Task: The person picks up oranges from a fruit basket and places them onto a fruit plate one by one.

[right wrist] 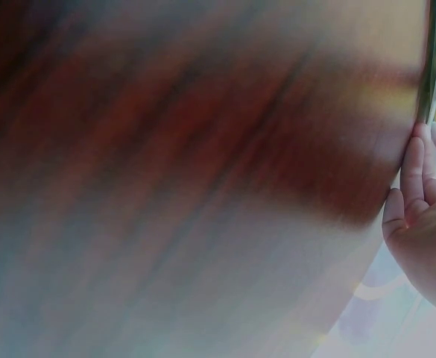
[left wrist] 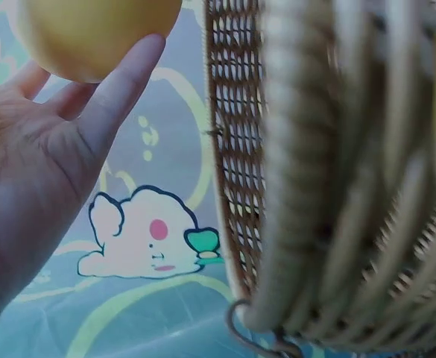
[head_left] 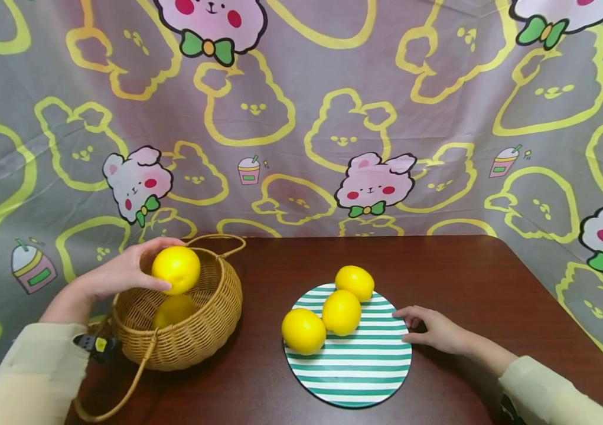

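My left hand (head_left: 128, 268) grips a yellow lemon (head_left: 176, 270) between thumb and fingers, up over the opening of a wicker basket (head_left: 189, 336). Inside that basket lies another lemon (head_left: 173, 311), partly covered by the held one in the head view. In the left wrist view the held lemon (left wrist: 98, 33) is cut off at the top, beside the basket's woven side (left wrist: 236, 149). Three lemons (head_left: 341, 313) sit together on the back left part of a round plate (head_left: 357, 375) with green and white stripes. With bent fingers, my right hand (head_left: 434, 330) holds the plate's right rim.
The basket's two looped handles (head_left: 139, 378) stick out, one at the front and one at the back. All stands on a dark brown wooden table (head_left: 460, 265). Behind it hangs a patterned cloth (head_left: 290, 118) with cartoon animals.
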